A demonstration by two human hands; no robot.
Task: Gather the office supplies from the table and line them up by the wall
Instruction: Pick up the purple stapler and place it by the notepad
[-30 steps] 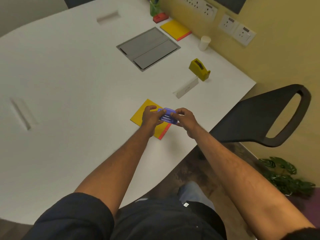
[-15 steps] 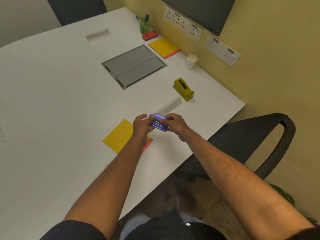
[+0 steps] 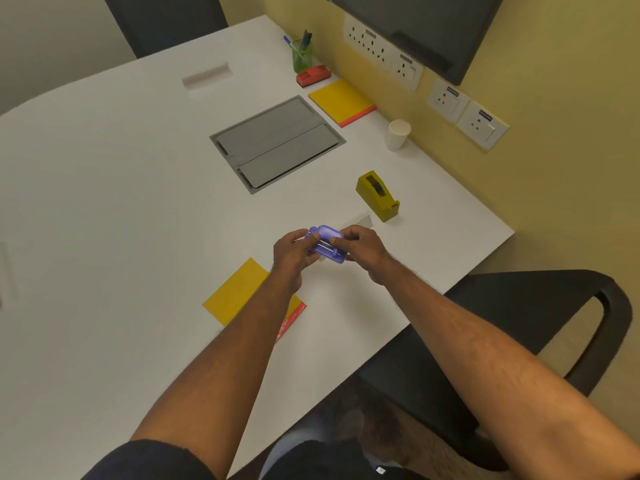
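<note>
A small purple stapler (image 3: 327,243) is held above the white table (image 3: 104,202) between my left hand (image 3: 292,252) and my right hand (image 3: 360,249), both gripping it. A yellow notepad with a red edge (image 3: 239,294) lies on the table under my left forearm. A yellow tape dispenser (image 3: 377,195) stands beyond my hands. By the yellow wall sit a second yellow notepad (image 3: 341,100), a red stapler (image 3: 313,76) and a green pen cup (image 3: 302,55). A white paper cup (image 3: 398,133) stands near the wall.
A grey cable hatch (image 3: 277,142) is set into the table's middle. A white slot (image 3: 360,221) in the tabletop shows just past my hands. A black chair (image 3: 519,323) stands at the right edge. Wall sockets (image 3: 381,53) and a dark screen (image 3: 426,29) are on the wall.
Both hands have carried the purple stapler away from the near yellow notepad, toward the tape dispenser and the wall. The view has tilted up, showing more of the wall.
</note>
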